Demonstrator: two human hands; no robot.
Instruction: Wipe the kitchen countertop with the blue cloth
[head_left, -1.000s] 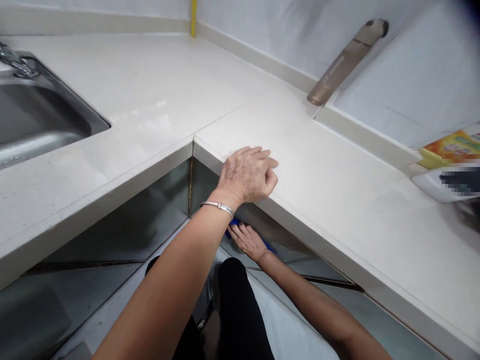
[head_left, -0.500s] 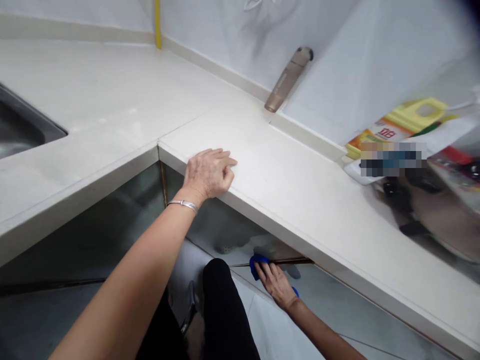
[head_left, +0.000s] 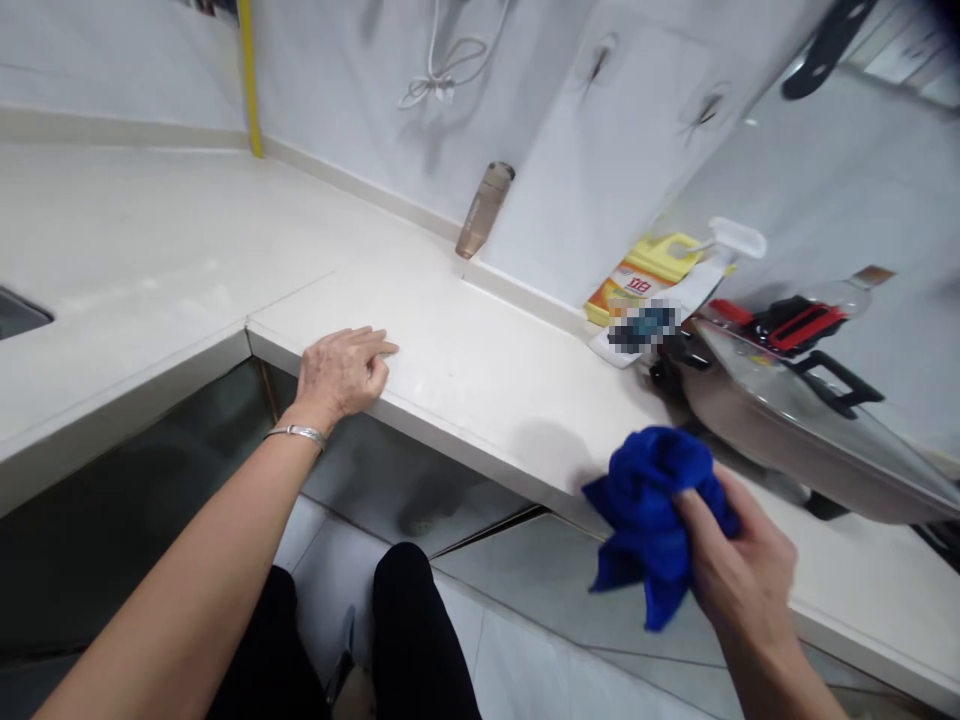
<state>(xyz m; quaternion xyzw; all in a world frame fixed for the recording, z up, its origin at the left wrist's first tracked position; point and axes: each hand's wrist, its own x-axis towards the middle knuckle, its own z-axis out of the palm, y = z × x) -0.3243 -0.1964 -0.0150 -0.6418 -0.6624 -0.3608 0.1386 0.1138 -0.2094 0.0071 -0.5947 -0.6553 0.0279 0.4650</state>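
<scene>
My right hand [head_left: 742, 560] grips a bunched blue cloth [head_left: 652, 510], held up in front of the counter's edge at the right, with its corners hanging loose. Palm down, my left hand [head_left: 345, 370] rests on the front edge of the white countertop [head_left: 465, 350], near the inner corner. Its fingers lie stretched out over the surface, and nothing is in them. Below the counter are the glossy grey cabinet doors [head_left: 427, 485], with a dark gap along one seam.
Against the wall stands a brown bottle [head_left: 484, 212]. Farther right are a yellow jug [head_left: 649, 270], a white spray bottle [head_left: 701, 285] and a large electric pan [head_left: 795, 420] with a glass lid. A sink [head_left: 19, 312] lies at the left edge.
My right hand has lifted the blue cloth from the cabinet door up to counter height. My left hand stays on the counter edge, while the view has shifted to the right.
</scene>
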